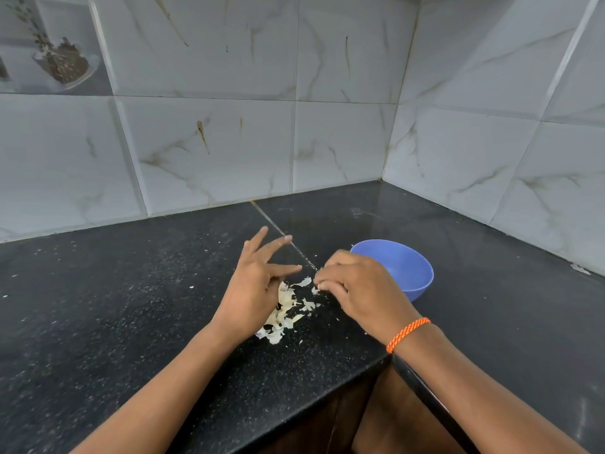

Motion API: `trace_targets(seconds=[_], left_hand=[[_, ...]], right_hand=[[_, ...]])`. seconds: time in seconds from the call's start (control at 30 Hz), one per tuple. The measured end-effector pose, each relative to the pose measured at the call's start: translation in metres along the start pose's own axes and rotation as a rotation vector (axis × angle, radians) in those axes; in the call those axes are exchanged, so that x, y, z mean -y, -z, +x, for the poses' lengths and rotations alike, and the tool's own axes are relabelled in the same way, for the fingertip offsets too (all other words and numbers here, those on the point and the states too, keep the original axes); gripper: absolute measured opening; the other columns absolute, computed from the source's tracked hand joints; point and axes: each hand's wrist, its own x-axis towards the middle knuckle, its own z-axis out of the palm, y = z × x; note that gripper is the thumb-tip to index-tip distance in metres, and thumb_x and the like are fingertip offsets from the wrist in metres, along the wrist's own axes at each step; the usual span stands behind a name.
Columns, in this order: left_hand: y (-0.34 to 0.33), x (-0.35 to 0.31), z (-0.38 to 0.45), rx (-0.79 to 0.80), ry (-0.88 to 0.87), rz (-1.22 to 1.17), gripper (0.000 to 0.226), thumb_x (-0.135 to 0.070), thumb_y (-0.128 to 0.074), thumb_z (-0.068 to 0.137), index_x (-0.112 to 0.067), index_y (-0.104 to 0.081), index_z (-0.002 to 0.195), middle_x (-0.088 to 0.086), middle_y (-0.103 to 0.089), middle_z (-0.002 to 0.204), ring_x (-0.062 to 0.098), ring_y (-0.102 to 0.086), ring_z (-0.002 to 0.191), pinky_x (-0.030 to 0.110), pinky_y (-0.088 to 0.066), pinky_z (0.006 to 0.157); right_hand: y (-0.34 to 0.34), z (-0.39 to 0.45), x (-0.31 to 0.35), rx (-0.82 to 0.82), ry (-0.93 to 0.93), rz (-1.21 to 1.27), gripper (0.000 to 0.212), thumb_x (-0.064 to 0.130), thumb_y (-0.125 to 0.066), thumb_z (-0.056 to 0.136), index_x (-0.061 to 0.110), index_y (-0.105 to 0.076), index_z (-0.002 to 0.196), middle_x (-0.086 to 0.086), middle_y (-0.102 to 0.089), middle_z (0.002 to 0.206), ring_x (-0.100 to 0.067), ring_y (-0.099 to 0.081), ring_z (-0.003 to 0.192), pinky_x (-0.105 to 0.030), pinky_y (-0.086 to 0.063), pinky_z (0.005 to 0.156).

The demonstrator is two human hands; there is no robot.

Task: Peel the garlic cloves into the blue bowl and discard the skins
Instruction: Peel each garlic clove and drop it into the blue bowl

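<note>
While your left hand (pixel 258 290) rests with fingers spread wide against the pile of garlic skins (pixel 284 311), keep its edge flat on the black counter (pixel 131 306) as a wall. Your right hand (pixel 355 286), just right of the pile, curls its fingertips down onto loose flakes; whether it pinches any I cannot tell, so sweep gently toward the pile. Beyond it, touching the right hand's far side, sits the blue bowl (pixel 411 273); keep skins out.

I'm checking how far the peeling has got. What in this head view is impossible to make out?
- Inside of the blue bowl: the right hand and the near wall hide any cloves.
- What the right fingertips pinch: too small.
- Part of the garlic skins: covered by the left hand.
</note>
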Motion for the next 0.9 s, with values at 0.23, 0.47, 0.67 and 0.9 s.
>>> trace_targets(seconds=[0.23,0.47,0.67,0.9], left_hand=[[0.003,-0.002,-0.002,-0.013,0.077,-0.177,0.04,-0.014,-0.088,0.087,-0.038,-0.082,0.118,-0.017,-0.07,0.098,0.004,-0.067,0.096,0.019,-0.051,0.087],[-0.006,-0.006,-0.006,-0.043,0.086,-0.074,0.021,-0.018,-0.077,0.098,-0.038,-0.083,0.1,-0.029,-0.073,0.1,-0.001,-0.055,0.117,0.009,-0.035,0.097],[-0.003,-0.008,-0.003,0.106,0.097,-0.132,0.021,-0.026,-0.085,0.09,-0.044,-0.08,0.101,-0.027,-0.075,0.096,-0.003,-0.052,0.11,0.015,-0.038,0.091],[-0.008,-0.018,-0.007,0.106,0.157,-0.231,0.013,-0.042,-0.093,0.079,-0.039,-0.083,0.085,-0.02,-0.078,0.083,0.007,-0.069,0.09,0.035,-0.055,0.085]], right_hand=[[-0.035,-0.018,0.006,0.247,0.112,-0.225,0.02,0.002,-0.069,0.093,0.019,-0.075,0.103,0.004,-0.059,0.102,-0.018,-0.057,0.099,-0.032,-0.044,0.059],[-0.019,-0.001,0.003,-0.089,0.043,-0.155,0.015,0.002,-0.069,0.094,0.016,-0.074,0.094,0.001,-0.062,0.097,-0.021,-0.058,0.091,-0.037,-0.05,0.062],[-0.025,-0.014,0.001,-0.032,-0.165,0.176,0.01,0.021,-0.074,0.098,0.027,-0.081,0.094,0.011,-0.068,0.094,-0.008,-0.061,0.085,-0.028,-0.051,0.075],[-0.027,-0.02,0.008,-0.175,-0.33,0.41,0.007,0.021,-0.085,0.088,0.022,-0.082,0.094,0.013,-0.071,0.089,-0.008,-0.068,0.083,-0.013,-0.052,0.066]])
